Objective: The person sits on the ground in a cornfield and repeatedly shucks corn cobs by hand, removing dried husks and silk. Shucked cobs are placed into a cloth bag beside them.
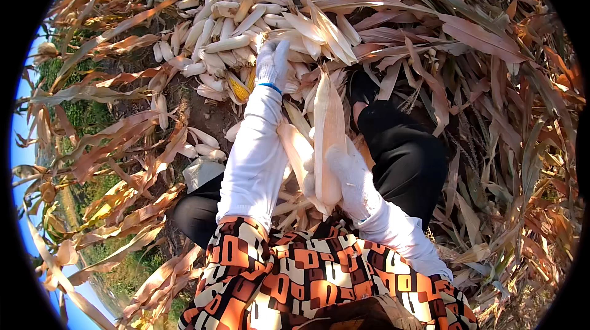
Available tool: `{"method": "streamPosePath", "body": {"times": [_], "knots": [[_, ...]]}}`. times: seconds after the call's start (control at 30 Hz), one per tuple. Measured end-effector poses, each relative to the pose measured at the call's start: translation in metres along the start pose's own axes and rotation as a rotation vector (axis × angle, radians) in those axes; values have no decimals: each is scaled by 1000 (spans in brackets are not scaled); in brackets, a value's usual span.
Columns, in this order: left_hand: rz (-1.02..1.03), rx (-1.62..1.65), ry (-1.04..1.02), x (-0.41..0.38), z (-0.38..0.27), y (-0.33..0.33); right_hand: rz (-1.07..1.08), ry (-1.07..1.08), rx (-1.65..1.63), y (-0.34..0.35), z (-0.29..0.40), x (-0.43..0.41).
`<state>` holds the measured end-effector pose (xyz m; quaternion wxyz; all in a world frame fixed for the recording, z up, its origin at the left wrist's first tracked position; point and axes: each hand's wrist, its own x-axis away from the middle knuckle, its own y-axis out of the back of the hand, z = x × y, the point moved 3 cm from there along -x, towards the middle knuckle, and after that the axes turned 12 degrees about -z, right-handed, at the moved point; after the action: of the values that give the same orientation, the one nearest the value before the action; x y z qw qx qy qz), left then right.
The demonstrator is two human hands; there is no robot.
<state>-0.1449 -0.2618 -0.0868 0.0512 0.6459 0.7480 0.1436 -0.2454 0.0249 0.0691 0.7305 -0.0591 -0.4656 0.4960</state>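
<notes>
My left hand (273, 63), in a white knit glove, reaches to the near middle of a heap of pale corn ears (226, 26); its fingertips are partly hidden, so whether it grips an ear cannot be told. My right hand (343, 171), gloved too, is closed around a corn ear in its dry husk (328, 145), held near my lap with the tip pointing away. Another husk-covered ear (297, 152) lies close against its left side. Left of my left wrist, an ear with yellow kernels (238, 88) shows among the heap. Loose husks lie below the heap, between my legs.
Dry corn stalks and leaves (479, 39) cover the ground at the right. Standing dry stalks (106, 90) line the left side. A few ears (205, 141) lie beside my left knee. My black-trousered right leg (405, 155) is bent next to the heap.
</notes>
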Motion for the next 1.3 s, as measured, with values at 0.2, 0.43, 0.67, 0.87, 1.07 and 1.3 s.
{"method": "streamPosePath", "body": {"times": [0.2,0.43,0.67,0.87,1.07,1.3], "knots": [[594,746,296,151,-89,81,287,-221,-172,-1,-27,-11],[222,604,46,217,-150,161,352,72,195,-18,-44,-6],[-23,714,-114,237,-128,179,218,509,510,-34,-62,3],[-79,758,-66,253,-139,184,297,518,418,-37,-74,4],[-98,777,-62,253,-135,184,292,567,376,-36,-75,2],[-117,781,-21,259,-126,185,290,575,346,-29,-82,2]]}}
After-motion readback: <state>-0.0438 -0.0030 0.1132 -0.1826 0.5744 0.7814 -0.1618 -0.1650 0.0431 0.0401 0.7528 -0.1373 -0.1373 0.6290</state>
